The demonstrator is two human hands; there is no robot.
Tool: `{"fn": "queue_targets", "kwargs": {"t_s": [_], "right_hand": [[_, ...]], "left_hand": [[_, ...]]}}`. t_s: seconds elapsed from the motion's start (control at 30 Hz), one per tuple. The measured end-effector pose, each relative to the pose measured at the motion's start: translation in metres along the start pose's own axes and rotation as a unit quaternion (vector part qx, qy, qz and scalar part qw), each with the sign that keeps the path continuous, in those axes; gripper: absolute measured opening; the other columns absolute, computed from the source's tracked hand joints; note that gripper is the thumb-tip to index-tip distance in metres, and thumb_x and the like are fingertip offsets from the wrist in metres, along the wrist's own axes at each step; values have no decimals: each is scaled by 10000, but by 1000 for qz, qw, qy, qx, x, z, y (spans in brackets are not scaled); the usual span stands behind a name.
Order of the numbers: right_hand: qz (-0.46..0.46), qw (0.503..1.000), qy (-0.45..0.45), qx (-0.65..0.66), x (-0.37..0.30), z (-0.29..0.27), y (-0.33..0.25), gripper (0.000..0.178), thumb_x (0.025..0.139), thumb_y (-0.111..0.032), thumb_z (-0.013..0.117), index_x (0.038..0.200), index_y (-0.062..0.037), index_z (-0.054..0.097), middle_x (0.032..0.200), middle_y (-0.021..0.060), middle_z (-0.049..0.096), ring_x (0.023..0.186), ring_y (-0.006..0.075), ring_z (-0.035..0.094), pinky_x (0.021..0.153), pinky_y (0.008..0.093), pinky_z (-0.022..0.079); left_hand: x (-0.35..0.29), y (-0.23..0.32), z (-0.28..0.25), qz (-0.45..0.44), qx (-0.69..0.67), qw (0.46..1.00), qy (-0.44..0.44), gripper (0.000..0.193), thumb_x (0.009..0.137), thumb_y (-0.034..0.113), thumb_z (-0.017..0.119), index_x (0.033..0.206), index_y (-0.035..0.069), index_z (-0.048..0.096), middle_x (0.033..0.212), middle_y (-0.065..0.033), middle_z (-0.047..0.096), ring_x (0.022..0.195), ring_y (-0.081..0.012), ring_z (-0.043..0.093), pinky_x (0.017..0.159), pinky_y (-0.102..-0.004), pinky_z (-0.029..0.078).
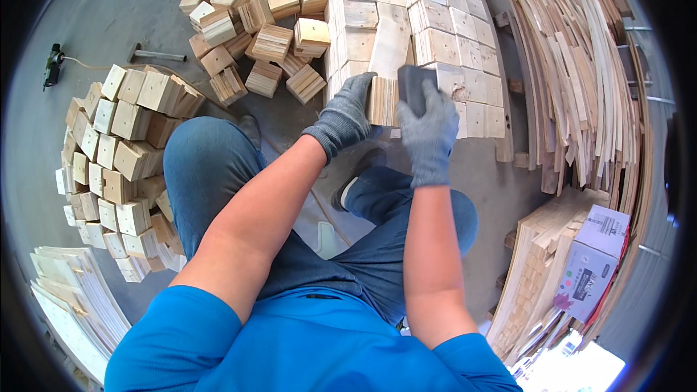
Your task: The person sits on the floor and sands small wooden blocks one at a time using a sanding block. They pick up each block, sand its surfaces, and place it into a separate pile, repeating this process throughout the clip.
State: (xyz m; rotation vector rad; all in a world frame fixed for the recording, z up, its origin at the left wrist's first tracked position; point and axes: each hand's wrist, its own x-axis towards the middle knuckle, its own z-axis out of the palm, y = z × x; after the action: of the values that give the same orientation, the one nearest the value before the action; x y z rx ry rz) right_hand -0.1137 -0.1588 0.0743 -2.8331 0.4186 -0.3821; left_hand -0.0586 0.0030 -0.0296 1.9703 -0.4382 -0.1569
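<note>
Both my hands wear grey knit gloves. My left hand [348, 112] is closed on the left side of a plywood block [382, 101], whose layered edge faces me. In my right hand [430, 127] is a dark grey rectangular block [411, 87] that looks like a sanding block. It stands upright against the plywood block's right side, and whether it presses there is hard to see. Just beyond my hands lies a pale wooden board [390, 43], on top of neat rows of square wooden blocks [443, 40].
Loose plywood blocks [271, 43] lie heaped beyond my left hand. Another stack of blocks [133, 120] stands at the left, near a power tool [52, 65] and a hammer [160, 54]. Long wood strips [559, 72] and a cardboard box [592, 265] are at the right.
</note>
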Motion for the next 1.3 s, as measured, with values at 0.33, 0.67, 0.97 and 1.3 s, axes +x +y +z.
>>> {"fn": "queue_targets", "kwargs": {"t_s": [0.33,0.67,0.97,1.3], "right_hand": [[-30,999,-36,-9,-85,-26,-14,728,811,-350,896,1468,-129,673,1470,272,570,1302,481,564,1116,574,473],[-15,998,-20,-56,55,12,-37,699,815,-385,876,1453,-165,692,1388,256,653,1242,445,636,1069,533,530],[-33,999,-26,-16,-49,-15,-30,718,824,-378,882,1457,-111,676,1451,271,596,1332,465,569,1141,563,466],[-50,998,-31,-17,-74,-21,-27,723,792,-330,894,1453,-130,683,1456,260,587,1291,464,579,1111,567,470]], "left_hand": [[1,-1,-1,-7,-23,999,-24,1118,651,304,1001,1587,79,433,1509,-249,532,1396,-427,559,1200,-449,474],[-2,13,-6,-22,-21,999,-22,1112,684,333,986,1600,77,409,1522,-269,506,1413,-450,542,1205,-461,468],[-1,3,-1,-16,-8,1000,-23,1025,760,289,947,1610,94,407,1540,-259,513,1434,-431,536,1204,-448,465],[1,-6,7,-4,-29,1000,-6,1101,717,350,972,1609,48,402,1557,-287,478,1451,-449,510,1248,-439,428]]}}
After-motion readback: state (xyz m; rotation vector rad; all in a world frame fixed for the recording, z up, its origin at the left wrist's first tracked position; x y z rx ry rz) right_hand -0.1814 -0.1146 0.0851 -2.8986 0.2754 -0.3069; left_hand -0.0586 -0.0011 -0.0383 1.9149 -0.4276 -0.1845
